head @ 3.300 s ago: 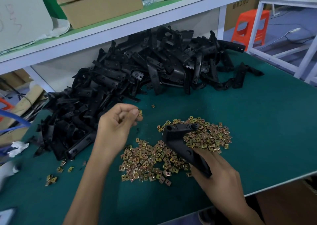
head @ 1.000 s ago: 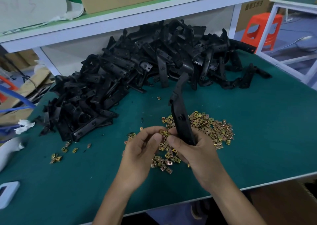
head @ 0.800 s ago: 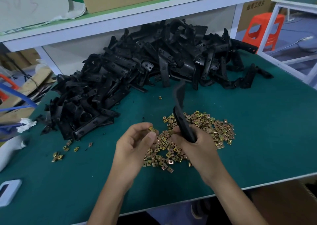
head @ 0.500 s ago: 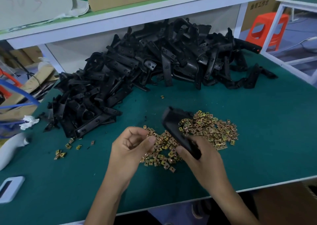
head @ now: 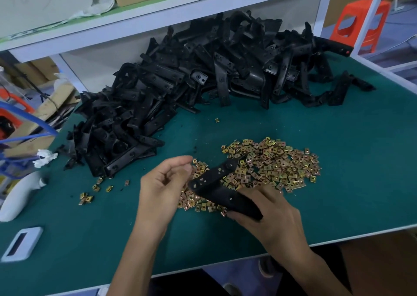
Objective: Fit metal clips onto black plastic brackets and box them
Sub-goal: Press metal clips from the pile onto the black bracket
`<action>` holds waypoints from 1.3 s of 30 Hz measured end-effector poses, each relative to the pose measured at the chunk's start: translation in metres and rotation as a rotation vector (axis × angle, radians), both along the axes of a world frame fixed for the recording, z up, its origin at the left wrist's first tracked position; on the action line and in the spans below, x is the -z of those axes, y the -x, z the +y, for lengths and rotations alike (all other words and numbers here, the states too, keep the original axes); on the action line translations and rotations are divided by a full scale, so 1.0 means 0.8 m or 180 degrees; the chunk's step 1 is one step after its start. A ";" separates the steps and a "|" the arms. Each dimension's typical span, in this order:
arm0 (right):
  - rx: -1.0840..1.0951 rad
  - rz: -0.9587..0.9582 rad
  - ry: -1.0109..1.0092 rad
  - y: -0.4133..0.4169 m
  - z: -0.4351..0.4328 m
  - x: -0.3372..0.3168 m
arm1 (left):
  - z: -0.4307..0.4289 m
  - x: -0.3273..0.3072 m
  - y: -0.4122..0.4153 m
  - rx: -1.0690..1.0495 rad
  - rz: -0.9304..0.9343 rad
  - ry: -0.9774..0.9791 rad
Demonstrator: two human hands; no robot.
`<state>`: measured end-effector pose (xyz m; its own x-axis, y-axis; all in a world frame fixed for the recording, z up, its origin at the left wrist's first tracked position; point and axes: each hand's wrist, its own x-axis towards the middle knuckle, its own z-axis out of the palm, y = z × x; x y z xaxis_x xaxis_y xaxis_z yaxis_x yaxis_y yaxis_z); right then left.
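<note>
Nearest us, the right hand grips one bracket by its near end, fingers wrapped round it. This leaves the holed end free, pointing toward 10 o'clock within reach of the left hand. The left fingers are curled narrow at that end, thumb against forefinger; whether a clip sits between them we cannot tell. Both hands hover over the clips, heaped on the worktop from centre toward 2 o'clock, presumably to keep each pick short. A few strays lie at 9 o'clock. Beyond, the pile of brackets spans 10 to 1 o'clock beneath a shelf. We judge fitting in hand, boxing not yet begun.
</note>
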<state>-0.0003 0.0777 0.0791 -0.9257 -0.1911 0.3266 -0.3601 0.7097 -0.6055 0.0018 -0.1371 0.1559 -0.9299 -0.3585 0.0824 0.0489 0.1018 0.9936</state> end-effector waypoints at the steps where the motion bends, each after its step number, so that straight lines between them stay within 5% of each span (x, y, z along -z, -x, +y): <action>1: 0.0000 0.0011 -0.0026 0.000 0.000 0.000 | 0.002 0.001 -0.001 -0.0012 -0.0026 0.0056; 31: 0.0116 -0.0205 -0.0480 0.001 -0.002 0.002 | 0.024 0.033 -0.005 -0.0146 -0.0258 0.0478; 39: 0.0297 -0.0073 -0.0193 0.002 -0.003 0.003 | 0.022 0.037 -0.001 0.0262 -0.0288 0.0812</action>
